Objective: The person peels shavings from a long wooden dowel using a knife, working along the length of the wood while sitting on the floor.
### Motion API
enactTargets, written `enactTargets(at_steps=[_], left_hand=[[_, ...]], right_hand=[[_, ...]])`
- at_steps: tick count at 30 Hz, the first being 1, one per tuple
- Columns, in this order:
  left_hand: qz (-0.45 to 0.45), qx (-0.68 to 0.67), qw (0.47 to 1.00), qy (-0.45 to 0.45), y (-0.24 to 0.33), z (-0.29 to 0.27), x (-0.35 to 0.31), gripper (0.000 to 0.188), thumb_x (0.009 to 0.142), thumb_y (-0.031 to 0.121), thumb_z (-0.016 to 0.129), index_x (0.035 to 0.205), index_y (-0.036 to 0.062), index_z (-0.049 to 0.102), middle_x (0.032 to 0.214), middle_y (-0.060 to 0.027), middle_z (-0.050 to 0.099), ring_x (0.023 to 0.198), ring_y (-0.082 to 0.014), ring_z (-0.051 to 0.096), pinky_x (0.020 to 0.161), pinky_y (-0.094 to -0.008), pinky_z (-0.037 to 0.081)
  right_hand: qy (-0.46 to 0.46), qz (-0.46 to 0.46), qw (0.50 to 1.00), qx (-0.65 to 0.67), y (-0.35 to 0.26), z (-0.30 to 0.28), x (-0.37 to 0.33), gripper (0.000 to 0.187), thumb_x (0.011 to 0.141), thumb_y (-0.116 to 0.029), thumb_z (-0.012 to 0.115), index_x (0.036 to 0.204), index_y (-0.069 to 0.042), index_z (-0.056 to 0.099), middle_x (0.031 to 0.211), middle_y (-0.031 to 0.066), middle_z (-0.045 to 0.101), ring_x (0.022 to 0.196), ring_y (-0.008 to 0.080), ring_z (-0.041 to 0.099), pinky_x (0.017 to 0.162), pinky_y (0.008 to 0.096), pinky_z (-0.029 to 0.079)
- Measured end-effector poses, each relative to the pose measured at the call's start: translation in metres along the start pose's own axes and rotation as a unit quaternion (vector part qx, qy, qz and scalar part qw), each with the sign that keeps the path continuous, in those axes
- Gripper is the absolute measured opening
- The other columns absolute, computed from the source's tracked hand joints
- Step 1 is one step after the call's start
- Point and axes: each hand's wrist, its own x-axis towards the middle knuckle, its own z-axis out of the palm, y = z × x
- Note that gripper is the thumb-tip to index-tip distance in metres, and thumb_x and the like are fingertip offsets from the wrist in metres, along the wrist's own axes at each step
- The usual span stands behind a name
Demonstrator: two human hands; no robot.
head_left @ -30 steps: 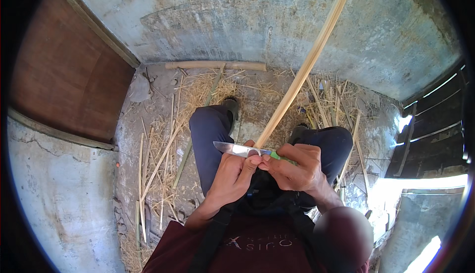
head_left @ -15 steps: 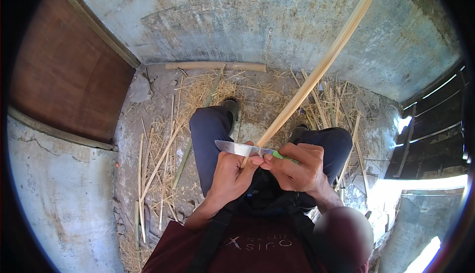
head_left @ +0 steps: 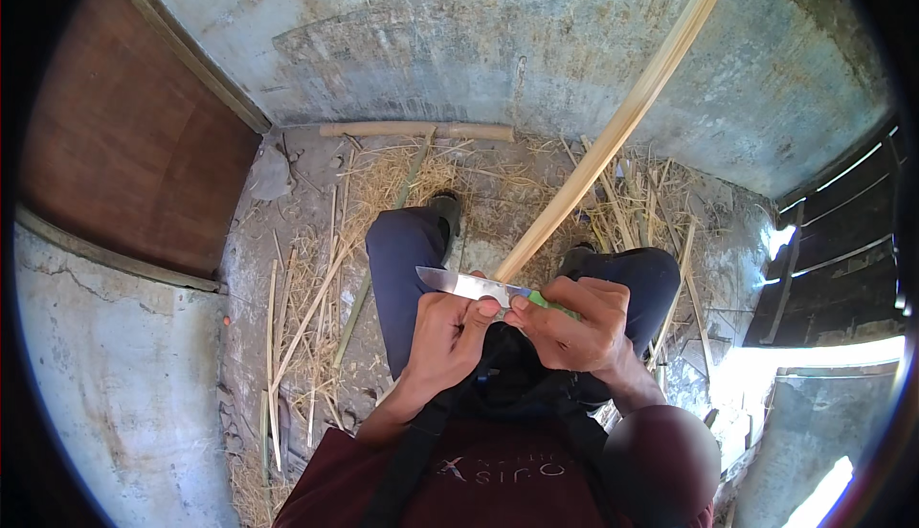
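The right hand (head_left: 579, 322) grasps a knife (head_left: 469, 285) by its green handle (head_left: 538, 296), the fingers curled over the grip. The blade points to the person's left and crosses in front of the lower part of a pale wooden strip (head_left: 613, 135). The left hand (head_left: 445, 332) is closed around the lower end of the strip (the end itself is hidden by the fingers and blade), with its thumb at the near edge of the blade. The thumb tips of both hands are near each other. Whether the cutting edge is seated in the wood cannot be determined.

The strip is held between the knees, in front of the torso. It slants upward and to the right, its far end appearing against the weathered wall (head_left: 383, 49).

The person's legs are spread, in dark trousers (head_left: 407, 260). Loose straw (head_left: 378, 183) and thin sticks (head_left: 316, 317) lie on the floor (head_left: 254, 231) at both sides. A round pole (head_left: 469, 131) lies along the wall base. A brown panel (head_left: 134, 135) stands at the left.
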Motion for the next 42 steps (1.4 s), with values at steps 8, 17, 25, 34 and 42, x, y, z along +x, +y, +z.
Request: enactTargets(at_steps=[8, 17, 25, 34, 42], left_hand=[[-0.036, 0.022, 0.999, 0.018, 0.005, 0.002, 0.002, 0.046, 0.11, 0.03, 0.07, 0.077, -0.0018, 0.068, 0.052, -0.005, 0.04, 0.047, -0.0106, 0.035, 0.047, -0.0345, 0.029], [-0.019, 0.003, 1.0, -0.015, 0.011, -0.002, 0.001, 0.034, 0.11, 0.028, 0.069, 0.097, -0.0031, 0.073, 0.059, -0.0068, 0.052, 0.05, -0.0114, 0.043, 0.049, -0.0339, 0.034], [-0.049, 0.056, 0.996, -0.055, 0.026, -0.004, 0.001, 0.029, 0.111, 0.027, 0.067, 0.105, -0.0013, 0.066, 0.062, -0.0114, 0.052, 0.047, -0.0252, 0.049, 0.05, -0.0383, 0.037], [-0.073, 0.078, 0.993, -0.042, 0.018, -0.007, -0.007, 0.028, 0.111, 0.025, 0.067, 0.101, -0.0003, 0.06, 0.061, -0.0151, 0.044, 0.046, -0.0329, 0.046, 0.049, -0.0412, 0.035], [-0.074, 0.132, 0.988, -0.043, 0.024, -0.017, -0.008, 0.029, 0.11, 0.022, 0.069, 0.095, 0.0006, 0.056, 0.059, -0.0136, 0.044, 0.045, -0.0324, 0.046, 0.048, -0.0411, 0.035]], right_hand=[[0.011, -0.012, 0.999, -0.03, 0.002, 0.0, 0.0, 0.021, 0.08, -0.017, 0.092, 0.099, -0.016, 0.082, 0.074, -0.0027, 0.062, 0.052, 0.0112, 0.057, 0.045, 0.0278, 0.04], [0.001, -0.009, 1.0, -0.022, 0.003, -0.005, 0.003, 0.026, 0.08, -0.016, 0.092, 0.103, -0.016, 0.082, 0.071, -0.0033, 0.058, 0.051, 0.0117, 0.056, 0.044, 0.0287, 0.04], [0.023, -0.025, 0.999, -0.038, 0.01, -0.012, -0.002, 0.021, 0.078, -0.014, 0.093, 0.096, -0.014, 0.081, 0.07, -0.0017, 0.06, 0.05, 0.0129, 0.055, 0.044, 0.029, 0.04], [0.065, 0.039, 0.997, -0.028, 0.029, -0.026, 0.008, 0.021, 0.076, -0.012, 0.095, 0.091, -0.008, 0.08, 0.068, 0.0029, 0.061, 0.048, 0.0166, 0.053, 0.044, 0.0315, 0.039], [0.094, 0.052, 0.993, -0.057, 0.049, -0.035, 0.009, 0.018, 0.077, -0.01, 0.095, 0.087, -0.008, 0.079, 0.07, 0.0038, 0.064, 0.05, 0.0173, 0.057, 0.045, 0.0314, 0.041]])
